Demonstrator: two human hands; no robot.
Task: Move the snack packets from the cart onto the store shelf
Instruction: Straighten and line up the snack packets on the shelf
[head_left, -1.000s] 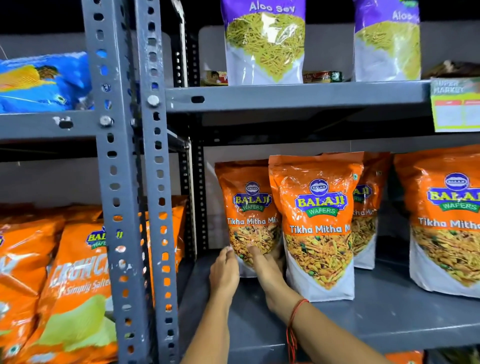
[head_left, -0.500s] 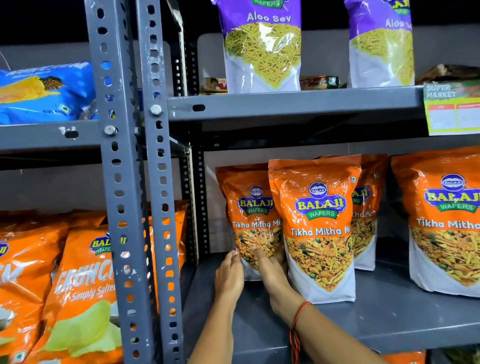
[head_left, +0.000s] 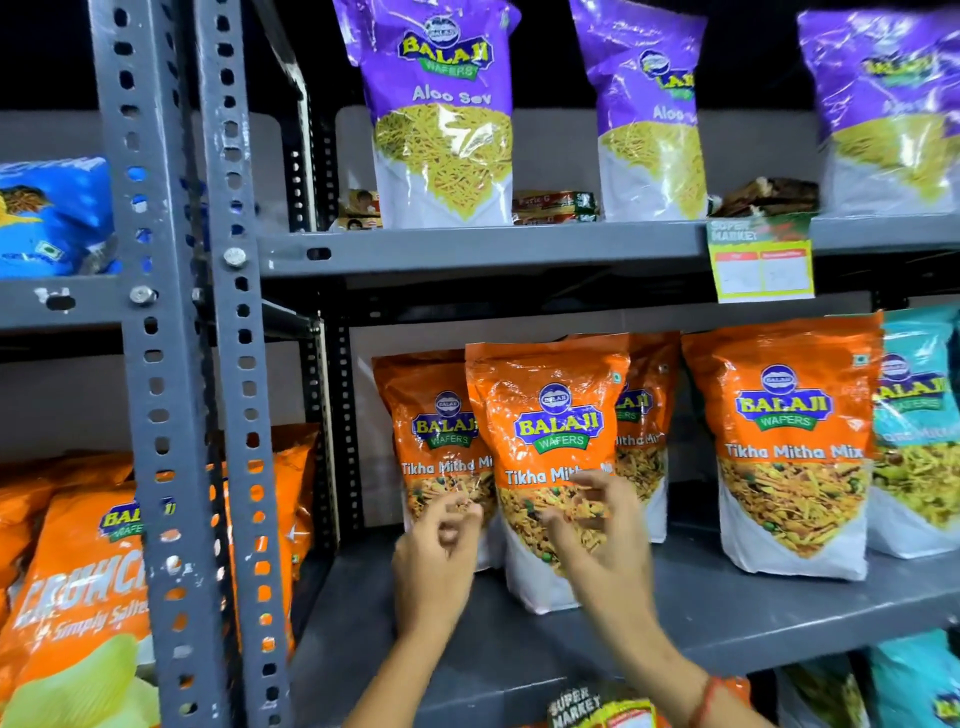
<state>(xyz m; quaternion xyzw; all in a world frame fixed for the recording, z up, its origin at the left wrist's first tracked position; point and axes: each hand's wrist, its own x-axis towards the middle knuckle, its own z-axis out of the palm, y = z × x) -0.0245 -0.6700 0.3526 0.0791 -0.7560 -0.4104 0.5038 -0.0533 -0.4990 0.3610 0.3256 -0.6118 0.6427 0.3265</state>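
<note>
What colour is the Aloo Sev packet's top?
Purple, above a clear window and white base; head view shows the Aloo Sev packet best.

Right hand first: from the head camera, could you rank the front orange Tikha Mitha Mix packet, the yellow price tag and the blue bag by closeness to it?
From the right hand:
1. Front orange Tikha Mitha Mix packet, directly behind the fingers, middle shelf.
2. Yellow price tag, up and to the right, on the upper shelf's edge.
3. Blue bag, far left, in the neighbouring bay.
</note>
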